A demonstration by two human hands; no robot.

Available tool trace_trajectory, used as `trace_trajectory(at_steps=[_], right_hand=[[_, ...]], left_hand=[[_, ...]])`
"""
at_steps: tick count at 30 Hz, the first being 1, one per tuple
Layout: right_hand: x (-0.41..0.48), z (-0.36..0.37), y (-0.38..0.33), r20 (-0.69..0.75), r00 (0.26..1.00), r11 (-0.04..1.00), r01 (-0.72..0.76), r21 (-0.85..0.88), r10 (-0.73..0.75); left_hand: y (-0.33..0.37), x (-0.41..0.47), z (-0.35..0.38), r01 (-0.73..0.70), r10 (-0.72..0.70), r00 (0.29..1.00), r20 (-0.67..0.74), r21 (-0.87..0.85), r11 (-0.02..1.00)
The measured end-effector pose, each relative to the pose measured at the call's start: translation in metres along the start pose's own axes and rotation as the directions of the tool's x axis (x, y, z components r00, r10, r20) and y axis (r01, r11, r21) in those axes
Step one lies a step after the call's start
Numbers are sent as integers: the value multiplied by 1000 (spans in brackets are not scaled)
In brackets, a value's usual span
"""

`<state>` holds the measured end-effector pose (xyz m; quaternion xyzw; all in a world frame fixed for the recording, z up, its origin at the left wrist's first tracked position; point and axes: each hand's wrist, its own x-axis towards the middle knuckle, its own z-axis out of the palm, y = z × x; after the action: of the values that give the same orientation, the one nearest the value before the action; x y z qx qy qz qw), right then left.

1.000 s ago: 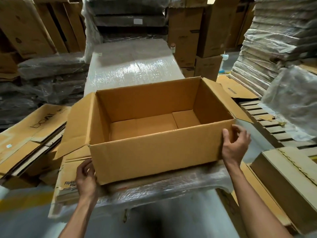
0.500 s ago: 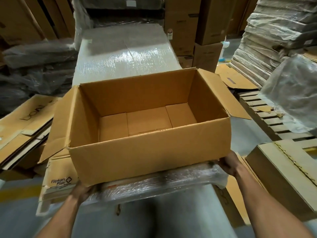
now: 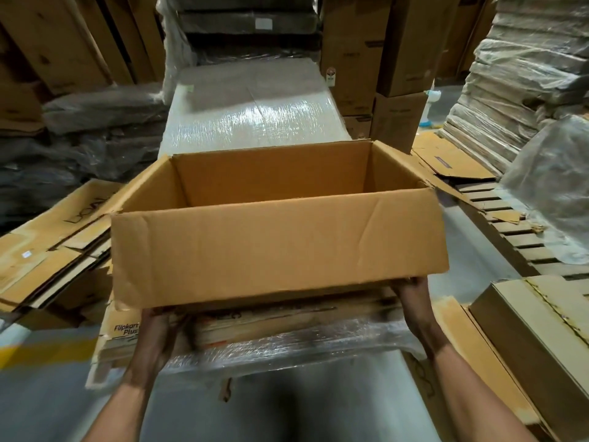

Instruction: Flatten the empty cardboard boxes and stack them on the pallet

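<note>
"Flipkart Plus" — printed on the flattened carton point(image 3: 126, 330) — bottom left.

L hand point(image 3: 158, 328) & R hand point(image 3: 411, 296) fingertips under box point(image 3: 277, 247), unseen; box floor behind near wall.

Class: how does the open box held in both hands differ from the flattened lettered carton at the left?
The open box is erected, walls up; the flattened carton lies collapsed. The left hand and right hand support the open box from below; the flattened carton rests untouched. The open box's near wall is plain; the flattened carton bears dark lettering. Both are brown cardboard.
</note>
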<state>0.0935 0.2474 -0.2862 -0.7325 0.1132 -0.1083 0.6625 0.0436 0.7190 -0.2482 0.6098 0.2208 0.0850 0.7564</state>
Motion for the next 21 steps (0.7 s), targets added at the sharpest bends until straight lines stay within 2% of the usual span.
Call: trace_trajectory(at_steps=[3,7,11,16,21], right_hand=[[-18,12,-47,5,1000,991,1,131,-2],[-21,20,-82,31,999,993,15,114,-19],[-6,23,-115,46,997,997,54,49,-56],[19,31,-164,6,999,994,37,-107,-36],[27,31,-192,25,1000,987,13,-161,-9]], left_hand=[[12,-6,-6,-35,27,995,-93,-86,996],[44,-7,-4,-52,30,989,-145,-149,987],[87,4,0,-103,96,984,-151,-40,994],[133,19,5,-81,90,970,-225,48,996],[153,29,-14,-44,68,989,-128,179,983]])
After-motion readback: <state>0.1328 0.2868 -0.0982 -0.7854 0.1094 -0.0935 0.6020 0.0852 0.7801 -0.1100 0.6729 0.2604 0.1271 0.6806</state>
